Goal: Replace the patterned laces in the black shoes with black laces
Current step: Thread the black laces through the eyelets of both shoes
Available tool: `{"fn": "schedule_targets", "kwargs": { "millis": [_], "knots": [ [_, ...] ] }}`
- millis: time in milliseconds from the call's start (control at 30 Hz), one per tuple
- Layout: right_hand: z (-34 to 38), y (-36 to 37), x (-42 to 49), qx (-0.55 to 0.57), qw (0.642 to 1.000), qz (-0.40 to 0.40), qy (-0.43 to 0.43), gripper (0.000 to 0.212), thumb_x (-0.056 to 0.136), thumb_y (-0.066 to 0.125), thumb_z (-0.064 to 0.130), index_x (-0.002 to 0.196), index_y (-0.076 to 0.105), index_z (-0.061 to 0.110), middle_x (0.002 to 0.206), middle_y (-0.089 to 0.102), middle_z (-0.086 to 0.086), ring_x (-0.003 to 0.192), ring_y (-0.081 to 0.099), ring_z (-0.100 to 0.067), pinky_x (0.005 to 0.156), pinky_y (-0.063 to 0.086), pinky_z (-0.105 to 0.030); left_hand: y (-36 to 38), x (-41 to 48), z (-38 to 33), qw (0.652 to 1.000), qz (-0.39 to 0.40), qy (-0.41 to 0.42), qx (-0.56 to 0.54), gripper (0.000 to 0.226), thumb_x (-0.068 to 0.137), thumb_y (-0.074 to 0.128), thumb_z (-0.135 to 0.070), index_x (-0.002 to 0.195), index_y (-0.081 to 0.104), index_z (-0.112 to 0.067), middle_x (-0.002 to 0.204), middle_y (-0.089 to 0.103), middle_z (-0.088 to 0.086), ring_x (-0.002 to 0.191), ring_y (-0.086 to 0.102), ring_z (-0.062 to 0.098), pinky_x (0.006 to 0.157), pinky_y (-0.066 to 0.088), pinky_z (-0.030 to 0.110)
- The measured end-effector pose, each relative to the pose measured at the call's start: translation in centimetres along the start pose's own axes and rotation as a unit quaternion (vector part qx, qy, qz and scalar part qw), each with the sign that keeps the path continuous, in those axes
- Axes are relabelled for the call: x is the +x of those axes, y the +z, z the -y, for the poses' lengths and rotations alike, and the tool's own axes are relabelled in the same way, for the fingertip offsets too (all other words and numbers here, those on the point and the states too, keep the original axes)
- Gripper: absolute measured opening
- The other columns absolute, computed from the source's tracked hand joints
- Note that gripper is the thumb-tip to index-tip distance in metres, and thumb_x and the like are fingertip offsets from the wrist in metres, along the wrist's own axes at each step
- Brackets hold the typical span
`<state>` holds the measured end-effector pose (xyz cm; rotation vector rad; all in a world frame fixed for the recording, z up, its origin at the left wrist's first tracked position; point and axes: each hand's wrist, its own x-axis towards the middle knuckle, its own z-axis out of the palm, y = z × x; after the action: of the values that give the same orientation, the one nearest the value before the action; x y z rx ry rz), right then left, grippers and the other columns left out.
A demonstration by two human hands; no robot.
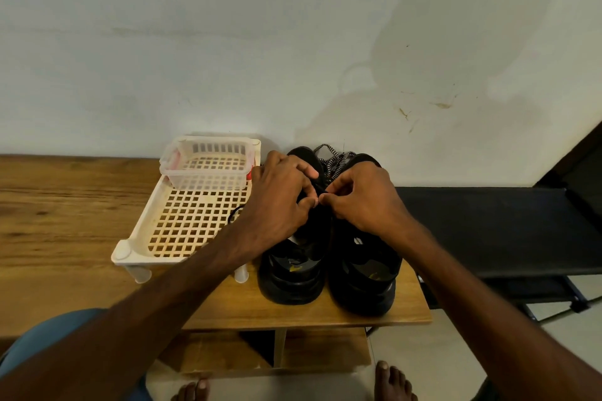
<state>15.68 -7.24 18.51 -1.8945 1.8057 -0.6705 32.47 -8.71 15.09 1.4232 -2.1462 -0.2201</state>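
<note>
Two black shoes stand side by side on the wooden table, heels toward me: the left shoe (293, 273) and the right shoe (365, 283). A heap of black-and-white patterned laces (335, 158) lies behind them by the wall. My left hand (280, 198) rests over the left shoe's lacing area. My right hand (361, 198) meets it from the right. Both pinch a thin black lace (321, 189) between thumb and fingers above the left shoe. A loop of black lace (235, 214) shows on the tray beside my left wrist.
A cream plastic grid tray (156, 231) on short legs stands left of the shoes, with a small clear slotted basket (208, 161) at its far end. The table (65, 221) ends just right of the shoes. A black folding bench (505, 231) stands to the right. My bare feet show below.
</note>
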Motion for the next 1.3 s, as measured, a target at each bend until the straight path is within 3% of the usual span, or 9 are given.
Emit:
{"fn": "schedule_targets", "kwargs": {
  "millis": [133,267,433,533,733,867,933,1067,1300],
  "knots": [
    [0.1,0.3,0.1,-0.033,0.999,-0.006,-0.004,0.005,0.088,0.079,0.024,0.091,0.080,0.020,0.080,0.073,0.005,0.067,0.066,-0.003,0.054,0.046,-0.012,0.4,0.0,-0.3,1.000,-0.005,0.001,0.022,0.005,0.084,0.073,-0.025,0.086,0.077,-0.027,0.123,0.057,-0.022,0.122,0.029,0.005,0.088,0.014,0.028],
    [0.1,0.2,0.2,-0.039,0.999,0.000,-0.013,0.006,0.090,0.077,0.025,0.092,0.080,0.020,0.082,0.074,0.004,0.068,0.067,-0.005,0.056,0.048,-0.013,0.5,-0.1,0.0,1.000,-0.023,-0.015,-0.006,0.005,0.085,0.074,-0.028,0.086,0.078,-0.030,0.121,0.057,-0.023,0.118,0.030,0.003,0.092,0.022,0.033],
    [-0.2,-0.1,0.3,0.009,0.999,0.034,-0.012,0.012,0.095,0.072,0.024,0.101,0.079,0.017,0.087,0.075,0.001,0.075,0.073,-0.011,0.076,0.063,-0.035,0.1,0.2,0.1,0.997,-0.033,-0.052,-0.053,0.002,0.083,0.079,-0.036,0.086,0.079,-0.035,0.119,0.060,-0.023,0.111,0.027,-0.003,0.090,0.025,0.033],
    [-0.4,0.1,0.3,0.030,0.999,0.041,-0.008,0.017,0.096,0.070,0.022,0.109,0.077,0.015,0.092,0.074,-0.002,0.078,0.074,-0.017,0.078,0.064,-0.041,0.1,0.2,0.0,0.996,-0.026,-0.056,-0.060,0.003,0.083,0.079,-0.036,0.086,0.079,-0.035,0.120,0.061,-0.022,0.115,0.032,0.000,0.094,0.029,0.037],
    [-0.2,-0.2,0.0,0.029,0.999,0.019,-0.019,0.014,0.093,0.074,0.020,0.105,0.081,0.018,0.091,0.077,0.001,0.077,0.073,-0.009,0.079,0.064,-0.036,0.0,0.1,-0.3,0.996,-0.039,-0.061,-0.058,0.004,0.082,0.080,-0.037,0.086,0.079,-0.036,0.120,0.062,-0.021,0.120,0.037,0.007,0.091,0.024,0.034],
    [-0.3,-0.5,0.0,0.062,0.998,0.019,0.011,0.006,0.090,0.077,0.022,0.094,0.082,0.020,0.079,0.076,0.002,0.067,0.075,-0.013,0.064,0.063,-0.027,0.0,0.1,-0.1,0.996,-0.033,-0.069,-0.042,0.012,0.082,0.079,-0.044,0.087,0.080,-0.033,0.121,0.062,-0.020,0.121,0.037,0.009,0.089,0.022,0.032],
    [-0.3,-0.8,0.1,0.086,0.995,0.049,0.027,0.008,0.094,0.072,0.018,0.097,0.080,0.016,0.081,0.076,-0.002,0.069,0.075,-0.012,0.061,0.061,-0.021,-0.1,0.1,0.1,0.996,-0.027,-0.068,-0.040,0.016,0.082,0.078,-0.046,0.088,0.080,-0.031,0.121,0.062,-0.019,0.122,0.038,0.010,0.088,0.023,0.033],
    [-0.7,-1.4,0.4,0.145,0.983,0.106,0.046,0.012,0.097,0.065,0.004,0.104,0.075,0.006,0.090,0.076,-0.010,0.080,0.077,-0.017,0.072,0.064,-0.030,0.3,0.2,0.2,0.995,-0.034,-0.047,-0.078,0.012,0.083,0.078,-0.043,0.086,0.080,-0.031,0.119,0.062,-0.022,0.119,0.038,0.007,0.094,0.032,0.038],
    [-0.9,-0.9,0.7,0.101,0.991,0.085,0.020,0.006,0.095,0.070,0.006,0.099,0.074,0.007,0.083,0.076,-0.010,0.070,0.077,-0.018,0.065,0.064,-0.031,0.4,0.4,0.6,0.992,-0.041,-0.031,-0.118,0.006,0.084,0.079,-0.038,0.085,0.081,-0.032,0.117,0.065,-0.022,0.117,0.045,0.010,0.102,0.039,0.047]
  ]
}}
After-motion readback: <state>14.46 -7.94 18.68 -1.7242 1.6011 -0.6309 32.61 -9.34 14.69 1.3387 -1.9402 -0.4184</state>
